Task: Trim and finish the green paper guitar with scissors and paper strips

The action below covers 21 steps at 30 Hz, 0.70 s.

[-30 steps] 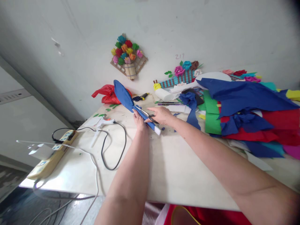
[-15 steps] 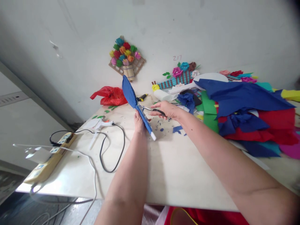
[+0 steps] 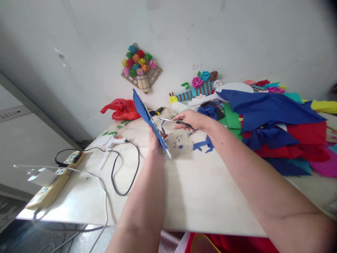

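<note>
While left fingers (image 3: 151,130) clasp a blue shape (image 3: 142,109), right fingers (image 3: 180,116) grip scissors (image 3: 169,121) — nearby.

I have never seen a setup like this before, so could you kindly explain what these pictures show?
No machine is at work here, only a person's bare left hand and right hand. The view comes from a camera on that person's head, looking forward and down. The left hand holds a blue piece with a wide end and a narrow one; the right holds scissors, their tips close beside it. On the table lie blue scraps, a red bag, a glue gun, a power strip and, at the right, coloured sheets.
</note>
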{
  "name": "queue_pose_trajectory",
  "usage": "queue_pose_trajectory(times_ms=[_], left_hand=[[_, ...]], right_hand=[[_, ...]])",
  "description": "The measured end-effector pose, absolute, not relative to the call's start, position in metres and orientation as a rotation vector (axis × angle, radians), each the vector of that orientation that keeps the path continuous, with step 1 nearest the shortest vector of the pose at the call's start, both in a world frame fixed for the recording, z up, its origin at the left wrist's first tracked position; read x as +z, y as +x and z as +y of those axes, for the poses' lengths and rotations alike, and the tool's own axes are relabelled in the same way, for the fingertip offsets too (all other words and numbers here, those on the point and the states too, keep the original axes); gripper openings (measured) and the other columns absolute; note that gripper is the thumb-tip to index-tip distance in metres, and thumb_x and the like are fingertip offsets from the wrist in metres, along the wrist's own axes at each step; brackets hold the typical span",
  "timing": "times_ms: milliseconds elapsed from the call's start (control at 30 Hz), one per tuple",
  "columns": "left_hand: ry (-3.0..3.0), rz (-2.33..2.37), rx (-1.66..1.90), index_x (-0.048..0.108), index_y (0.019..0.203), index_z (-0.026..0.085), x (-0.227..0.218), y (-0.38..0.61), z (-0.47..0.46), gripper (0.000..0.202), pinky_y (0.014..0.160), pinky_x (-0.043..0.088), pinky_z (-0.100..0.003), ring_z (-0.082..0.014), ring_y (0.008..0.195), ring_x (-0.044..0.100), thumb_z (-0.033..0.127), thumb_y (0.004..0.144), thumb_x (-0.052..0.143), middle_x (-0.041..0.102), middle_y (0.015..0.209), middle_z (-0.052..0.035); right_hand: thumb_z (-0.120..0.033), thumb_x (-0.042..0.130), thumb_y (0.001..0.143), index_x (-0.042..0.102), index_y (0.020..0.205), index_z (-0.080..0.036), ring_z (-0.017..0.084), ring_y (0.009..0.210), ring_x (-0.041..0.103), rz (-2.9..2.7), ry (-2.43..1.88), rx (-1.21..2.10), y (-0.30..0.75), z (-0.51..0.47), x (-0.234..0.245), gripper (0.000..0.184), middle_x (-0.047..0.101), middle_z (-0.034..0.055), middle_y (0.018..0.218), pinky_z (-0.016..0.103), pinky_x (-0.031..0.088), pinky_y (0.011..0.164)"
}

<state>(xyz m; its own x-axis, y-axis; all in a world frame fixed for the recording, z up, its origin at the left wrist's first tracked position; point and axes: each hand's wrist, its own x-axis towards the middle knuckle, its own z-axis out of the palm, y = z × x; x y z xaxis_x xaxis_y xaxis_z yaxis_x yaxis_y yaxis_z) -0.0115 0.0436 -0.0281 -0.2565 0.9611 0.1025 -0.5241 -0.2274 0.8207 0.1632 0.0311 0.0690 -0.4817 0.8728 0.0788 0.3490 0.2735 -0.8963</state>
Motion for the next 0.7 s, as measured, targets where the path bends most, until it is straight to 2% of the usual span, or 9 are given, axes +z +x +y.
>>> queue_pose_trajectory(times_ms=[133, 267, 367, 467, 567, 700], left_hand=[[0.674, 0.528, 1.685, 0.055, 0.081, 0.022, -0.027, -0.018, 0.044, 0.041, 0.054, 0.042, -0.022, -0.0058, 0.039, 0.032, 0.055, 0.084, 0.031, 0.03, 0.047, 0.0056], [0.657, 0.357, 1.602, 0.059, 0.077, 0.023, -0.025, -0.025, 0.043, 0.038, 0.058, 0.041, -0.021, -0.0057, 0.041, 0.03, 0.037, 0.091, 0.027, 0.027, 0.049, 0.0049], [0.663, 0.311, 1.581, 0.061, 0.086, 0.026, -0.023, -0.026, 0.041, 0.036, 0.059, 0.042, -0.02, -0.0061, 0.042, 0.031, 0.023, 0.091, 0.026, 0.031, 0.051, 0.0044], [0.643, 0.274, 1.557, 0.061, 0.094, 0.027, -0.021, -0.024, 0.039, 0.04, 0.057, 0.042, -0.019, -0.0059, 0.042, 0.031, 0.017, 0.09, 0.023, 0.031, 0.052, 0.0043], [0.629, 0.24, 1.537, 0.061, 0.097, 0.026, -0.021, -0.024, 0.04, 0.041, 0.058, 0.044, -0.018, -0.0055, 0.042, 0.031, 0.016, 0.09, 0.022, 0.03, 0.053, 0.0046], [0.615, 0.24, 1.516, 0.06, 0.098, 0.025, -0.023, -0.026, 0.044, 0.04, 0.061, 0.046, -0.018, -0.0053, 0.043, 0.034, 0.017, 0.091, 0.021, 0.03, 0.053, 0.0048]], right_hand=[[-0.034, 0.074, 0.059, 0.06, 0.105, -0.013, 0.003, 0.033, 0.035, -1.934, -1.074, 1.186, 0.177, 0.037, 0.068, 0.052, 0.051, -0.0051, 0.046, 0.015, 0.026, 0.029], [-0.034, 0.075, 0.057, 0.063, 0.091, -0.012, 0.004, 0.032, 0.034, -1.949, -1.23, 1.069, 0.183, 0.04, 0.066, 0.043, 0.047, -0.005, 0.041, 0.017, 0.03, 0.03], [-0.039, 0.074, 0.055, 0.066, 0.075, -0.012, 0.009, 0.034, 0.042, -2.057, -1.516, 0.817, 0.181, 0.043, 0.062, 0.034, 0.045, -0.003, 0.037, 0.023, 0.037, 0.038], [-0.044, 0.071, 0.057, 0.066, 0.067, -0.016, 0.018, 0.052, 0.057, -2.167, -1.802, 0.433, 0.178, 0.048, 0.056, 0.03, 0.053, 0.0031, 0.043, 0.029, 0.044, 0.056], [-0.046, 0.067, 0.06, 0.068, 0.07, -0.018, 0.024, 0.077, 0.061, -2.212, -1.872, 0.181, 0.174, 0.052, 0.049, 0.03, 0.063, 0.0086, 0.059, 0.033, 0.044, 0.07], [-0.042, 0.064, 0.062, 0.068, 0.084, -0.015, 0.026, 0.087, 0.06, -2.249, -1.907, 0.047, 0.169, 0.053, 0.036, 0.035, 0.067, 0.0142, 0.084, 0.032, 0.044, 0.071]])
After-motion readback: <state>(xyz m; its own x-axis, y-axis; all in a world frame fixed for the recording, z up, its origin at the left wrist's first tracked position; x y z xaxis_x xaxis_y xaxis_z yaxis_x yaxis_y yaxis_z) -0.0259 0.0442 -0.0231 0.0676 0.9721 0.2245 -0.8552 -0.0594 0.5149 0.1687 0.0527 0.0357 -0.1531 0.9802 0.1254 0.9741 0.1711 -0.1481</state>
